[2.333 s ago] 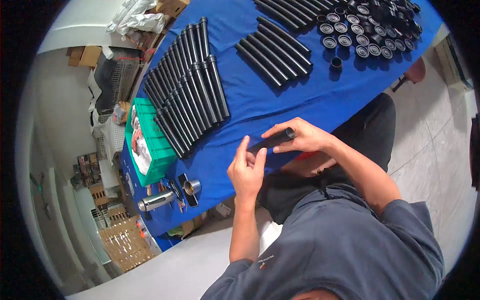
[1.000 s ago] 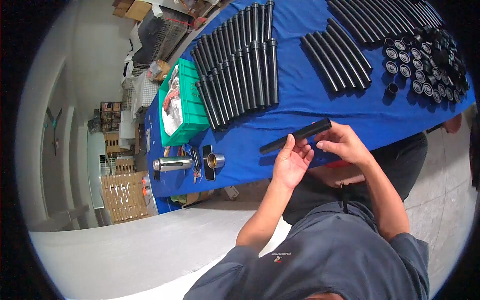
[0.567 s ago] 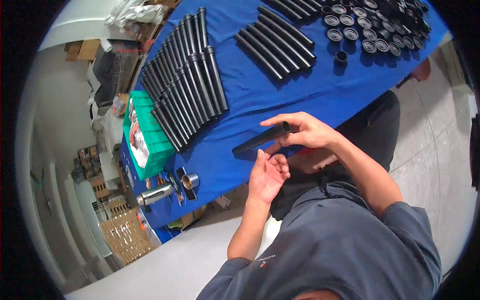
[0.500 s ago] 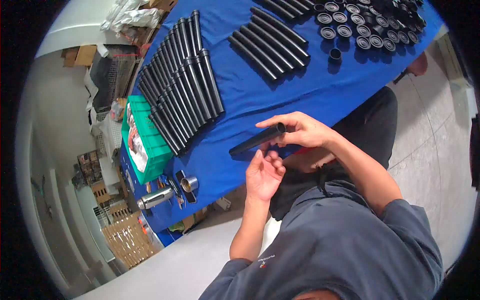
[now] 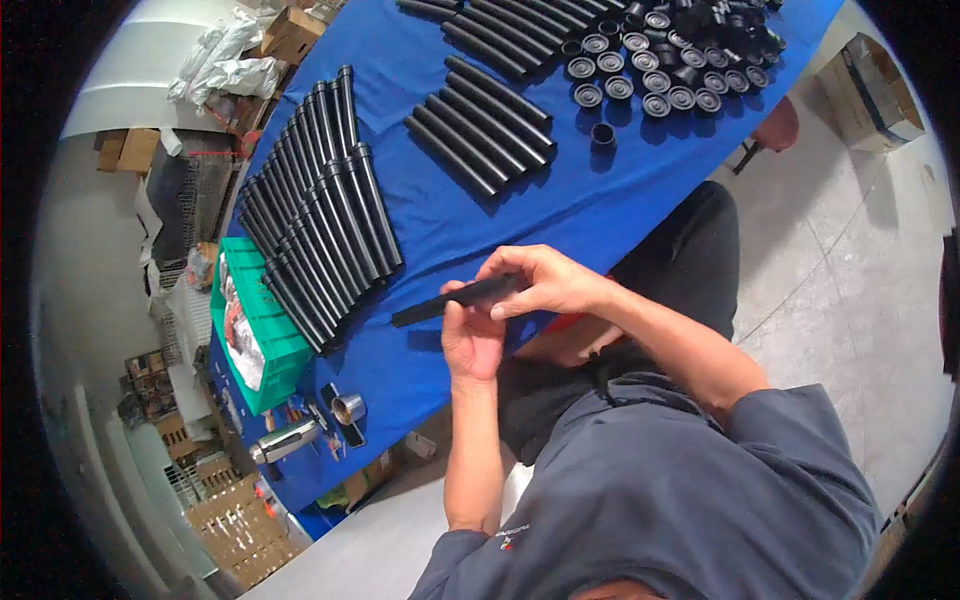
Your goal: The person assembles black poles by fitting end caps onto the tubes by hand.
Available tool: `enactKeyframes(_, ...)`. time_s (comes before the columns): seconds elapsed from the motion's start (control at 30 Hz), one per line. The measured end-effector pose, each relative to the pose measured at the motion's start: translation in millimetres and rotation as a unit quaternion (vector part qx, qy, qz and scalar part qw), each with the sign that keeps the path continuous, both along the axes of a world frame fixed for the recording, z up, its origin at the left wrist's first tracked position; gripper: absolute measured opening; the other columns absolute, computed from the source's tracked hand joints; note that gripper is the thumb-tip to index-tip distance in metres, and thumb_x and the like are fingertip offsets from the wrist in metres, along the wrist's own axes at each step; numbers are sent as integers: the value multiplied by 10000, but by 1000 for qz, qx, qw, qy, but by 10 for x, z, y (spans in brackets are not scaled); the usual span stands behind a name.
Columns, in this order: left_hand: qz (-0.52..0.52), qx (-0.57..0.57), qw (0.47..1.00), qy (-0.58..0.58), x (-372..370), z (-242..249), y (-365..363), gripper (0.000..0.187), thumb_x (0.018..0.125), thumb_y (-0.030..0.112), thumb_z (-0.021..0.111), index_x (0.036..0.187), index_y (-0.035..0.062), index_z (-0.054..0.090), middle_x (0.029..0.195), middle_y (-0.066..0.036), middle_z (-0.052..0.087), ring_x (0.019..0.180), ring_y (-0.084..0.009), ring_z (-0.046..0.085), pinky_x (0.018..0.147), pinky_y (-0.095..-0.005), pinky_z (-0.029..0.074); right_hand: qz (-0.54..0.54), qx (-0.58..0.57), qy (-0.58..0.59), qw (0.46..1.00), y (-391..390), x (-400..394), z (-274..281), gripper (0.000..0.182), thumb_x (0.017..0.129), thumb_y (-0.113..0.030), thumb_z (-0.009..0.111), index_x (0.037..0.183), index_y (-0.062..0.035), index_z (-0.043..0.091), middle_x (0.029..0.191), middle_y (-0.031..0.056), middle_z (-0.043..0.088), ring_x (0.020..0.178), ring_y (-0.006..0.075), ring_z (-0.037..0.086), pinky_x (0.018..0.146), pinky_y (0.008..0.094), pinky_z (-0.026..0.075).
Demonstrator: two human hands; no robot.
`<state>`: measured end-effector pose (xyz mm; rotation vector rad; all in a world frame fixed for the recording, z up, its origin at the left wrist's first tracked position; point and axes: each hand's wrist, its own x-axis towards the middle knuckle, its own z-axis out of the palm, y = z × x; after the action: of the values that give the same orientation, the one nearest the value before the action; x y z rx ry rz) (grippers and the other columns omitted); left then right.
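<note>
A black plastic tube lies across both my hands above the near part of the blue-covered table. My right hand is closed around its right end, which the fingers partly hide. My left hand grips the tube near its middle from below, thumb against it. Left of my hands, rows of black tubes with collared ends are laid out on the cloth. Farther off lies a group of plain black tubes. Beyond those, at the upper right, are many round black caps, and one cap stands apart.
A green crate stands at the table's left side. Near it are a silver flask, a metal cup or ring and small tools. The blue cloth covers the table up to its near edge. A cardboard box is on the floor at right.
My left hand has come up and closed on the tube. My right hand has turned the tube flatter. The table scene has shifted left and down in view.
</note>
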<state>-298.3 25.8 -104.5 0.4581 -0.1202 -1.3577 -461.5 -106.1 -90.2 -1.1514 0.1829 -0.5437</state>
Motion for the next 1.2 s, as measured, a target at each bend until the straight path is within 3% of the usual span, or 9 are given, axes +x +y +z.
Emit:
enactKeyframes(0.13,-18,-48,998,-46,112,70,-229,240,997,199,635,1201,82,587,1410,-215,550,1287,-410,562,1070,-552,510,-215,-92,141,962,-29,-294,145,347,849,-163,802,1134,-19,667,888,57,676,789,115,619,703,310,524)
enactKeyframes(0.23,-21,-49,997,-54,118,23,-240,227,1026,164,574,1243,100,569,1424,-225,540,1323,-427,529,1075,-566,498,-462,-300,234,801,-383,-653,290,313,844,-88,756,1126,-8,647,924,129,627,788,245,636,715,356,531)
enactKeyframes(0.33,-13,-48,996,-79,75,52,-254,272,1033,152,556,1304,127,546,1385,-226,574,1322,-420,532,1086,-575,488,-488,-398,341,698,-742,-851,180,440,849,-104,746,1225,48,577,1044,187,597,964,327,604,843,407,509)
enactKeyframes(0.53,27,-49,996,-73,47,35,-246,527,926,-82,620,1375,163,496,1307,-215,620,1287,-391,569,1025,-532,556,-459,-483,409,624,-996,-771,-31,467,865,-177,746,1236,46,573,1080,216,590,1031,389,595,874,451,505)
enactKeyframes(0.67,59,-35,995,-69,33,28,-222,479,933,-29,650,1335,192,512,1241,-184,652,1242,-387,603,981,-527,582,-458,-463,373,661,-1031,-715,35,378,869,-193,746,1184,-32,611,1057,175,606,982,370,615,851,444,516)
enactKeyframes(0.8,106,-54,991,-67,19,14,-239,365,964,65,661,1272,204,522,1177,-150,671,1191,-391,635,964,-522,588,-337,-366,177,849,-705,-426,130,327,817,-108,741,1110,-14,627,1071,165,664,924,246,675,803,361,541)
enactKeyframes(0.87,145,-58,984,-88,37,10,-246,328,971,83,659,1248,198,527,1176,-148,672,1190,-391,636,965,-521,586,-228,-326,242,885,-447,-227,213,312,797,-79,736,1085,-11,635,1010,154,699,858,204,688,785,333,545)
enactKeyframes(0.9,177,-51,978,-96,34,65,-252,296,974,88,658,1216,195,525,1173,-154,673,1188,-387,638,969,-517,584,-210,-355,247,877,-373,-99,192,328,785,-81,765,1080,-11,641,885,129,701,816,203,689,784,340,547)
enactKeyframes(1.2,207,2,969,-137,-5,75,-261,343,978,99,662,1235,179,449,1144,-142,677,1144,-316,667,941,-430,592,-154,-426,173,874,-113,327,223,371,820,-100,789,1151,-22,640,1044,148,634,947,322,656,816,385,531)
